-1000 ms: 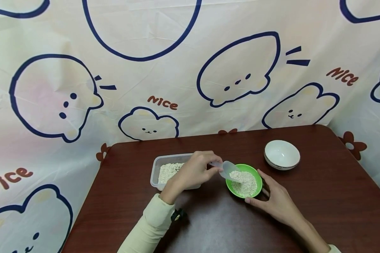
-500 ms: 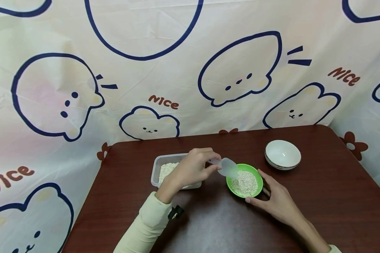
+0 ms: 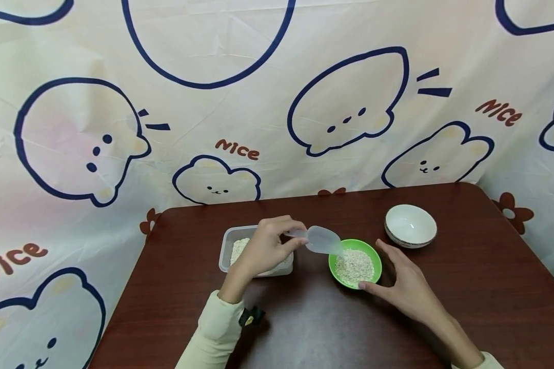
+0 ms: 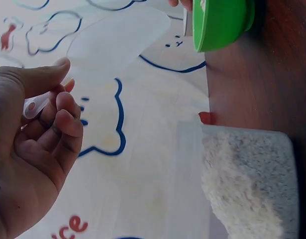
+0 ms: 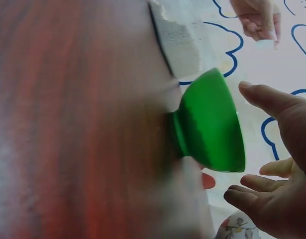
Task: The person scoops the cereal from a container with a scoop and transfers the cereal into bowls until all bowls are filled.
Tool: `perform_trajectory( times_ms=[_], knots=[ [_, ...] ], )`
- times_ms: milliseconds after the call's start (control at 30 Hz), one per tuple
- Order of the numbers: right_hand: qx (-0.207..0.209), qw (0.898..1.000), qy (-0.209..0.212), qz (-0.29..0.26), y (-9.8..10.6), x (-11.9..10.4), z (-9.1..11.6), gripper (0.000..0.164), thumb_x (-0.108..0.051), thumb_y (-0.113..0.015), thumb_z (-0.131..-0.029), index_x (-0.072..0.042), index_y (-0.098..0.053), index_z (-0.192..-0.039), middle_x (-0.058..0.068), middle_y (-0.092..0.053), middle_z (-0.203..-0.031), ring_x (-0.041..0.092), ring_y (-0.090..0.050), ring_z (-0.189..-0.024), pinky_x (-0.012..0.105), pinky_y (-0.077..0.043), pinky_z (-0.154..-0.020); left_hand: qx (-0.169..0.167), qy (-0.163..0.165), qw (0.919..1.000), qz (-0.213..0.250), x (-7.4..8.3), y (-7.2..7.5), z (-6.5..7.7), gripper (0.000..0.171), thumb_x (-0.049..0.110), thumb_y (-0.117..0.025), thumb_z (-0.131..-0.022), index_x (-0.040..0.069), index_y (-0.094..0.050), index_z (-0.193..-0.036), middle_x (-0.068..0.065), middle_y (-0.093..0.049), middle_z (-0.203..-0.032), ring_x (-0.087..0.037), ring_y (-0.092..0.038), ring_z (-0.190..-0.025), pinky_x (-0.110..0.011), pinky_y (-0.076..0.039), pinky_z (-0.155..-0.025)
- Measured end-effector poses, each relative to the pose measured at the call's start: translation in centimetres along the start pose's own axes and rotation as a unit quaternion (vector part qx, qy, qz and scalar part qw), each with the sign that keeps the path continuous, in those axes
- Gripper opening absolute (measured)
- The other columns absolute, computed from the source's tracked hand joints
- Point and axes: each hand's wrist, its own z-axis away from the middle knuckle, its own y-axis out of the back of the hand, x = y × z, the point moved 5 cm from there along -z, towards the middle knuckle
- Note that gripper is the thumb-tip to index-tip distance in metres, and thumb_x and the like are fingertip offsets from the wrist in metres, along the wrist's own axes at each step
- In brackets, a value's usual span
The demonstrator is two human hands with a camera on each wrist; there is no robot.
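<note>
My left hand (image 3: 263, 248) pinches the handle of a translucent scoop (image 3: 323, 240); its mouth tilts down at the left rim of a small green bowl (image 3: 376, 257). Pale flakes like oats (image 3: 354, 269) fill much of this bowl, which stands on the table. Around the bowl's right side my right hand (image 3: 411, 287) is spread. In the right wrist view its fingers and thumb look slightly apart from the green bowl (image 5: 212, 124). A clear plastic box (image 3: 225, 248) with more flakes (image 4: 242, 179) sits below my left hand, partly hidden by it.
A white bowl (image 3: 411, 225) stands at the back right of the dark brown table (image 3: 314, 333). Behind the table hangs a cloth (image 3: 240, 118) printed with cartoon outlines.
The scoop has drawn left from over the green bowl, and the flakes seen in it earlier are gone. My right fingers have loosened from the bowl's rim.
</note>
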Motion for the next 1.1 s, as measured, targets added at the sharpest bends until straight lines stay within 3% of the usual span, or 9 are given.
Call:
perform_trajectory(
  times_ms=[267, 433, 700, 1100],
  knots=[
    [0.018, 1.0, 0.016, -0.002, 0.3, -1.1, -0.6, 0.107, -0.048, -0.095, -0.08, -0.002, -0.042, -0.161, 0.022, -0.048, -0.162, 0.046, -0.05, -0.146, 0.066, -0.047, -0.111, 0.084, 0.037, 0.9952, 0.033, -1.7, 1.7, 2.0, 0.011, 0.011, -0.085, -0.093, 0.013, -0.08, -0.103, 0.002, -0.07, -0.085, -0.008, -0.057, -0.073, -0.025, -0.048, -0.064],
    [0.016, 1.0, 0.02, -0.01, 0.2, -1.9, -0.9, 0.106, -0.047, -0.095, -0.08, -0.002, -0.043, -0.161, 0.021, -0.048, -0.162, 0.045, -0.05, -0.146, 0.065, -0.047, -0.111, 0.118, 0.051, 0.991, 0.038, -2.6, 2.8, 3.2, 0.014, 0.009, -0.085, -0.092, 0.01, -0.081, -0.105, -0.002, -0.074, -0.087, -0.008, -0.06, -0.073, -0.024, -0.054, -0.066],
    [0.011, 0.999, 0.024, -0.031, -0.7, -3.3, -1.6, 0.106, -0.046, -0.096, -0.079, -0.004, -0.043, -0.161, 0.017, -0.048, -0.164, 0.041, -0.047, -0.15, 0.064, -0.043, -0.115, 0.136, 0.08, 0.9871, 0.026, -4.3, 4.8, 5.2, 0.012, 0.008, -0.083, -0.094, 0.01, -0.08, -0.105, -0.002, -0.071, -0.084, -0.006, -0.062, -0.068, -0.025, -0.055, -0.061],
    [0.0, 0.998, 0.043, -0.043, -3.2, -6.3, -3.0, 0.105, -0.042, -0.097, -0.079, -0.009, -0.043, -0.163, 0.014, -0.047, -0.165, 0.038, -0.051, -0.148, 0.062, -0.047, -0.114, 0.135, 0.141, 0.9781, -0.072, -6.7, 8.8, 8.6, 0.012, 0.007, -0.084, -0.093, 0.01, -0.08, -0.104, -0.001, -0.072, -0.085, -0.01, -0.056, -0.067, -0.023, -0.049, -0.059]
  ],
)
